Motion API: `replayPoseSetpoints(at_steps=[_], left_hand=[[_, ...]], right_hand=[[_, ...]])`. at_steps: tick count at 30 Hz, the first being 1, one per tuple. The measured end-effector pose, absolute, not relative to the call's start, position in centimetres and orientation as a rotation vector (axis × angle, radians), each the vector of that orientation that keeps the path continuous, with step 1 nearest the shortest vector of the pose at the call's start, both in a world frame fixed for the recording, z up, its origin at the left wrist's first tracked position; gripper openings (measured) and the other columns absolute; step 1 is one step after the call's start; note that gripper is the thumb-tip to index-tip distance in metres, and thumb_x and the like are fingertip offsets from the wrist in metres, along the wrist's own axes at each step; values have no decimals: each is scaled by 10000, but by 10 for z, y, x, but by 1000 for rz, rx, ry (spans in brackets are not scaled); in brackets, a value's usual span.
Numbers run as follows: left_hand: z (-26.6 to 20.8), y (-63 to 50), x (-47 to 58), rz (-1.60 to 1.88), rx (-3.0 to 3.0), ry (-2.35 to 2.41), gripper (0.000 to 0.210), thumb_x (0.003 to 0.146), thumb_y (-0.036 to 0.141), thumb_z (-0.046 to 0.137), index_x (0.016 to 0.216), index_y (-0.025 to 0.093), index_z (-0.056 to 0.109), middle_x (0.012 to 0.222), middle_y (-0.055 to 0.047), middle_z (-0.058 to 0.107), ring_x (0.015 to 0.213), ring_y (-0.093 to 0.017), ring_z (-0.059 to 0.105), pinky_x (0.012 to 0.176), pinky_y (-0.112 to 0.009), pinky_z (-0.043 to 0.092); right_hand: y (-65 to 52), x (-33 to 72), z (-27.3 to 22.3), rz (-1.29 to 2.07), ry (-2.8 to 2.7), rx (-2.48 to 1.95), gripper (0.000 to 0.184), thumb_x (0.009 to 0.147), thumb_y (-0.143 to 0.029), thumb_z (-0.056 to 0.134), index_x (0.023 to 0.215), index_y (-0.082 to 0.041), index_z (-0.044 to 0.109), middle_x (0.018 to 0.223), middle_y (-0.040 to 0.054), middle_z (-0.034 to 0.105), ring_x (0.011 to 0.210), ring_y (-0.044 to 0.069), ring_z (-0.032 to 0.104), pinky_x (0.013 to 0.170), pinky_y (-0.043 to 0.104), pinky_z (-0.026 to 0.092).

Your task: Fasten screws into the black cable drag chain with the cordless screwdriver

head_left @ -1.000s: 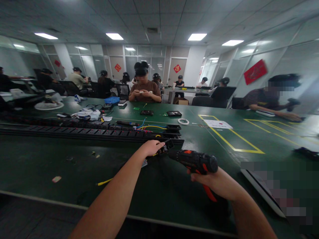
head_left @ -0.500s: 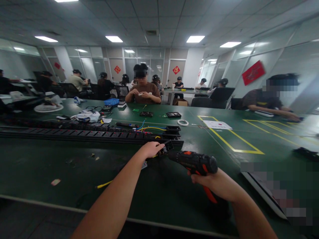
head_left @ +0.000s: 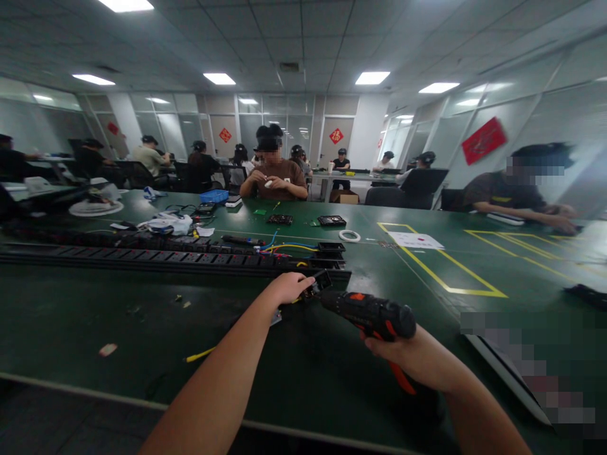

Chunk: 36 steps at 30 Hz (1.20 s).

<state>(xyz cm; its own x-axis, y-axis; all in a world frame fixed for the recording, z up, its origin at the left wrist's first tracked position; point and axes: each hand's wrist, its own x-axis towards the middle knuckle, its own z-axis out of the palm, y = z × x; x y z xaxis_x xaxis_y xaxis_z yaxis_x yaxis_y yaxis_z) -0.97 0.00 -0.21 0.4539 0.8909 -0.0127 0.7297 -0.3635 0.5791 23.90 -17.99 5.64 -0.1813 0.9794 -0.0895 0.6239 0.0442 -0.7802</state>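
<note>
My left hand (head_left: 290, 289) is closed on a small black plastic housing (head_left: 323, 280), holding it tilted just in front of the end of a long black power strip (head_left: 190, 259). Wrapped round the grip of a black and orange cordless drill (head_left: 370, 313) is my right hand (head_left: 396, 347). The drill's nose points left at the housing; whether its bit touches is too dark to tell. Under my left forearm lies a yellow wire (head_left: 200, 354), partly hidden. Blue, yellow and red wires (head_left: 289, 248) run to black end pieces (head_left: 331, 248) behind the strip.
A screwdriver-like tool (head_left: 243, 241), a white cable coil (head_left: 349, 236) and a white sheet (head_left: 415, 241) lie on the green table (head_left: 303, 379). Farther back are a blue basket (head_left: 214, 196) and black parts (head_left: 331, 220). A co-worker (head_left: 274, 174) sits opposite; another (head_left: 516, 186) sits right.
The view has shifted very slightly. Both hands keep their holds on the housing and the drill, with the drill nose still at the housing.
</note>
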Motion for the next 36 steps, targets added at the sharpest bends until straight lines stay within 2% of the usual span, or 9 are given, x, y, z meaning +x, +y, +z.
replayPoseSetpoints(at_steps=[15, 30, 36], left_hand=[[1, -2, -8, 420, 2166, 1334, 554, 976, 617, 378, 1059, 218, 753, 1107, -88, 752, 997, -259, 687, 825, -297, 478], [3, -4, -9, 410, 2197, 1345, 561, 986, 605, 370, 1082, 213, 759, 1131, -93, 747, 1019, -261, 684, 837, -286, 477], [0, -1, -9, 413, 2196, 1334, 569, 985, 613, 362, 1067, 212, 757, 1097, -92, 752, 984, -259, 690, 821, -292, 482]], right_hand=[[-179, 240, 55, 1011, -1834, -1607, 262, 817, -421, 655, 923, -185, 692, 838, 33, 666, 783, 214, 602, 735, 310, 504], [-179, 239, 55, 988, -1849, -1614, 219, 798, -393, 663, 882, -192, 681, 769, 8, 647, 718, 194, 574, 664, 292, 479], [-180, 238, 59, 1071, -1832, -1585, 215, 789, -344, 660, 924, -178, 684, 813, 27, 667, 788, 213, 619, 743, 309, 502]])
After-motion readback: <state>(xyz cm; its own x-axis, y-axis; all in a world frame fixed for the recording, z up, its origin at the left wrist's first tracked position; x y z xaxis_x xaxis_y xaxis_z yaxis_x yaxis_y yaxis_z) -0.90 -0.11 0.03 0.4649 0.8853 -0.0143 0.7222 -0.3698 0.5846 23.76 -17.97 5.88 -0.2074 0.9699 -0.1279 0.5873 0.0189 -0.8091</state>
